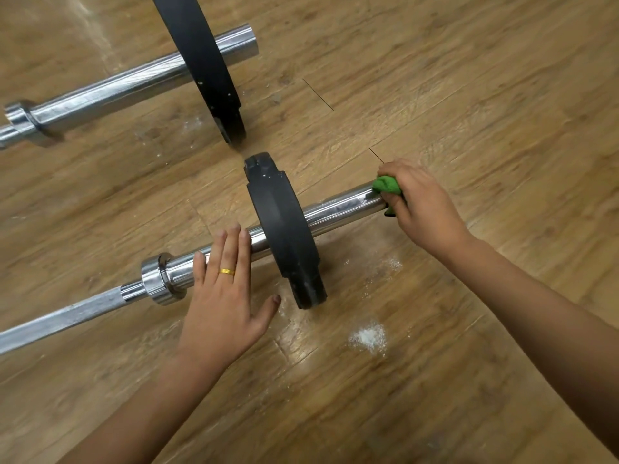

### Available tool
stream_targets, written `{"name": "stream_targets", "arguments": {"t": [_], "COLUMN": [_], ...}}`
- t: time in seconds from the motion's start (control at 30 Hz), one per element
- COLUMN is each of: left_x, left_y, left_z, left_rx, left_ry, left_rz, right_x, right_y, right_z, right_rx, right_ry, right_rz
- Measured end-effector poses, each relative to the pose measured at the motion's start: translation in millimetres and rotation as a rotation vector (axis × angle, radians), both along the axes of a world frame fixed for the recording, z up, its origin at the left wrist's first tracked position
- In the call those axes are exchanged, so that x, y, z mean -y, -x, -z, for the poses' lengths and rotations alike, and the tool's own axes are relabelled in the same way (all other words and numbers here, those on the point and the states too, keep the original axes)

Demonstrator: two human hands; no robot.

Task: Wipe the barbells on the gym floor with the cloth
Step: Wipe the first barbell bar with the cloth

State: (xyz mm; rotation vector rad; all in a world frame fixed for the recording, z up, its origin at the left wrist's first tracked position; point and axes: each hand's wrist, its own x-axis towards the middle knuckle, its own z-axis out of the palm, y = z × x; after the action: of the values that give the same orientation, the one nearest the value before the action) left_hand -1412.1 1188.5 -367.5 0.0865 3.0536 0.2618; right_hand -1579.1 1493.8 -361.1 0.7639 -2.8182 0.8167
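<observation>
Two chrome barbells lie on the wooden gym floor. The near barbell [338,207] carries a black weight plate [284,229] on its sleeve. My right hand [418,204] grips a green cloth [387,185] wrapped over the right end of that sleeve. My left hand [224,289] rests flat with straight fingers on the sleeve just left of the plate, a gold ring on one finger. The far barbell [110,85] lies at the upper left with its own black plate [204,65].
White powder [368,338] is spilled on the floor below the near plate, with lighter dust around it. A chrome collar [160,279] sits left of my left hand. Wooden floor stretches to the right and bottom.
</observation>
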Motion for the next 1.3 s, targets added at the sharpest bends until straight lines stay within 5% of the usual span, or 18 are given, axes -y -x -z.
{"name": "stream_targets", "arguments": {"t": [0.17, 0.3, 0.47, 0.63, 0.8, 0.93, 1.1, 1.3], "left_x": [-6.5, -11.8, -9.7, -10.5, -15.3, -17.4, -20.2, -24.7], "left_y": [-15.1, -25.5, -22.4, -18.1, -27.2, -33.6, -41.6, -53.5], "left_z": [-0.9, -5.5, -16.8, -13.2, -12.5, -10.9, -10.2, -12.1], "left_rx": [0.02, 0.054, 0.064, 0.087, 0.077, 0.069, 0.071, 0.082], "left_ry": [-0.013, 0.002, 0.002, 0.032, 0.032, 0.028, 0.015, 0.001], "left_rz": [0.008, 0.013, -0.034, -0.029, -0.025, -0.011, -0.02, 0.0], "right_x": [-9.1, -12.2, -8.4, -6.4, -11.2, -14.2, -9.1, -9.2], "right_y": [-8.0, -12.8, -34.2, -32.6, -40.5, -41.0, -57.3, -68.2], "right_z": [-3.4, -4.2, -3.7, -2.6, -4.4, -8.1, -6.6, -11.2], "right_rx": [0.04, 0.048, 0.06, 0.065, 0.085, 0.105, 0.099, 0.087], "right_ry": [-0.107, -0.063, -0.108, -0.047, -0.106, -0.088, -0.109, -0.09], "right_rz": [-0.172, -0.03, -0.134, 0.071, -0.1, 0.098, -0.061, 0.062]}}
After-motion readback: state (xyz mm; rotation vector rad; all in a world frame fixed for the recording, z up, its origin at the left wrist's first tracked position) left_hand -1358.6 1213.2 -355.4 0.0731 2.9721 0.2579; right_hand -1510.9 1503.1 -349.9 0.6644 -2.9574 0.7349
